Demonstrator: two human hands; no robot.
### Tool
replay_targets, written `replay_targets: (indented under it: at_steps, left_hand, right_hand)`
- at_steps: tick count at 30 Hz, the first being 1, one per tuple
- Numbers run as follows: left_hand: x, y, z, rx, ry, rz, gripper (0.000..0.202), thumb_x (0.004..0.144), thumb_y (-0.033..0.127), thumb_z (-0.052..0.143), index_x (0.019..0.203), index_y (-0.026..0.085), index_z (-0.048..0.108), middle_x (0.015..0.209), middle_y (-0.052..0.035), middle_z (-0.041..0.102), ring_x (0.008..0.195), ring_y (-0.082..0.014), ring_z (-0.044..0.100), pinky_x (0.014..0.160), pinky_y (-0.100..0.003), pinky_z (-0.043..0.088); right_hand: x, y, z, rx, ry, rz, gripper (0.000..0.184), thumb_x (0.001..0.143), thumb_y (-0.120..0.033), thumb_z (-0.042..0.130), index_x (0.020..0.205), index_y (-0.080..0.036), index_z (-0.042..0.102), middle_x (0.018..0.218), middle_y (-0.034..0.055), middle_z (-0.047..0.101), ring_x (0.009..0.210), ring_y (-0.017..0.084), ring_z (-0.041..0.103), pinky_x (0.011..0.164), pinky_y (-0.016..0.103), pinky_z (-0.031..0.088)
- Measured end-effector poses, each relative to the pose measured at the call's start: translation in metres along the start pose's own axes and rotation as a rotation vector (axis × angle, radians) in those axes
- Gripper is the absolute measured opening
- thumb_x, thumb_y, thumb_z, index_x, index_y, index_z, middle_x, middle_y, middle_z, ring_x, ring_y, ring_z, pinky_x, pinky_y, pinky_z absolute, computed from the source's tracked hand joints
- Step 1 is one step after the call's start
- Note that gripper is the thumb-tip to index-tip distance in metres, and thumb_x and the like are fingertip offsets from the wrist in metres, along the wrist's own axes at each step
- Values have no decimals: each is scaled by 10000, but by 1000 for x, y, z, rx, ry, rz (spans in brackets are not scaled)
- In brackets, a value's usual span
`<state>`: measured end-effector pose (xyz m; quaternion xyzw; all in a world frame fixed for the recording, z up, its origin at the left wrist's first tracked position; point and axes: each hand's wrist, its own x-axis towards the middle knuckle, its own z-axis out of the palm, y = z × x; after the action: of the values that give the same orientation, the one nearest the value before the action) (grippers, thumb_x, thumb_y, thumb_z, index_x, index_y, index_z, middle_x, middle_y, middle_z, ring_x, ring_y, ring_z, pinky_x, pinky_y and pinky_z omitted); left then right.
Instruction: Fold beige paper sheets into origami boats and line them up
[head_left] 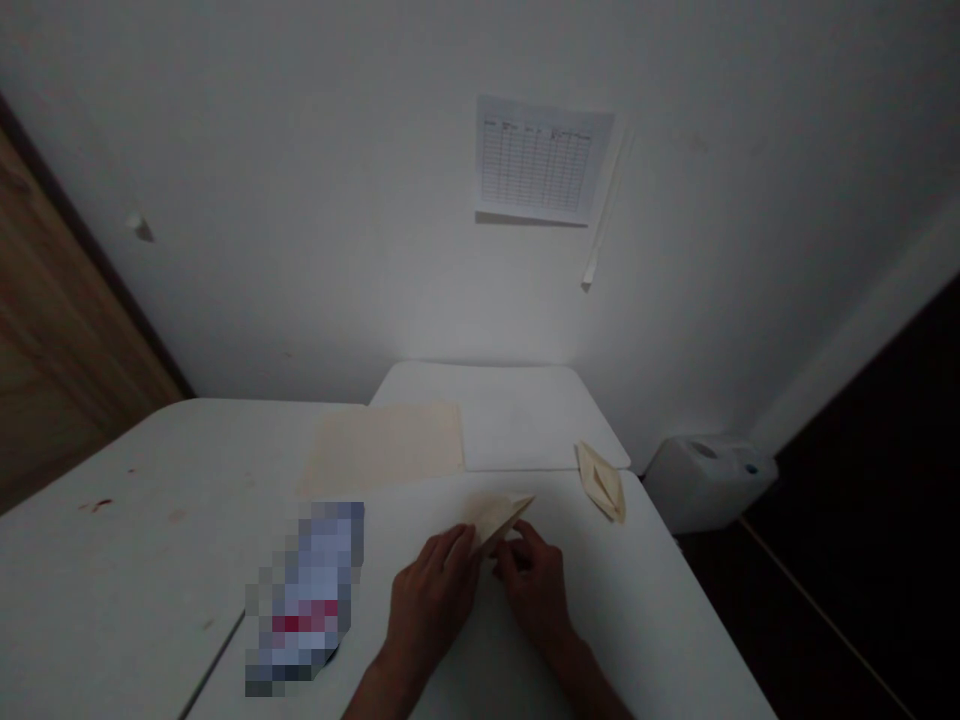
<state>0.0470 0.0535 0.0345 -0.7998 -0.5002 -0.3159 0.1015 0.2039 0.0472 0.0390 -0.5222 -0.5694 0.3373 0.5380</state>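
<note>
Both hands on white tabletop (675, 620), close together near front edge. Left hand (435, 590) & right hand (534, 585) each pinch the folded cream paper (501, 515) btwn them, fingers curled on its near edges. 2nd folded paper piece (601, 480) lies apart to the right; flat cream sheet (386, 448) further back-left. Blurred patch (307, 595) left of hands.
</note>
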Motion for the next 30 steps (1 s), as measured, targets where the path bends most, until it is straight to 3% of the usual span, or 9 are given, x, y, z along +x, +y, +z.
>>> replay_targets:
  at_steps: [4,8,15,19,24,30]
  left_hand:
    - [0,-1,4,-61,-41,-78,201,928,225,452,1080,209,582,1042,-76,687,862,-197,685,617,-256,553]
    - [1,2,2,-117,-80,-39,176,928,174,414,956,219,582,949,-46,684,778,-161,676,611,-231,537]
    - [-1,6,2,-174,2,38,153,912,160,417,947,214,556,923,-57,679,766,-164,673,609,-233,538]
    - [1,8,-1,-381,43,-142,134,905,186,401,928,219,529,869,-32,663,682,-139,668,573,-219,530]
    - [3,13,-5,-612,-28,-383,78,859,239,470,908,225,529,703,27,632,545,-125,640,496,-207,508]
    - [8,21,-10,-715,-98,-535,397,828,330,547,1200,203,494,754,-5,685,576,-166,676,513,-254,544]
  right_hand:
    - [-1,-1,1,-41,32,-27,327,873,-413,539,1033,-142,626,709,65,728,605,195,693,568,264,554]
    - [-2,-5,1,-101,74,-34,320,856,-379,558,1060,-140,617,697,55,725,601,192,689,564,256,544]
    - [-2,-6,4,-82,91,-12,214,828,-380,596,909,-184,629,615,23,699,531,185,665,509,236,519]
    - [-1,-4,0,-121,147,7,260,837,-354,564,1005,-167,633,610,14,685,509,169,636,467,219,473]
    - [0,-4,-3,-197,199,-27,300,850,-359,548,1037,-147,650,526,-20,609,433,128,543,428,201,410]
    - [-6,-10,1,-299,107,-218,269,872,-323,530,1040,-171,676,580,1,640,464,128,568,505,211,468]
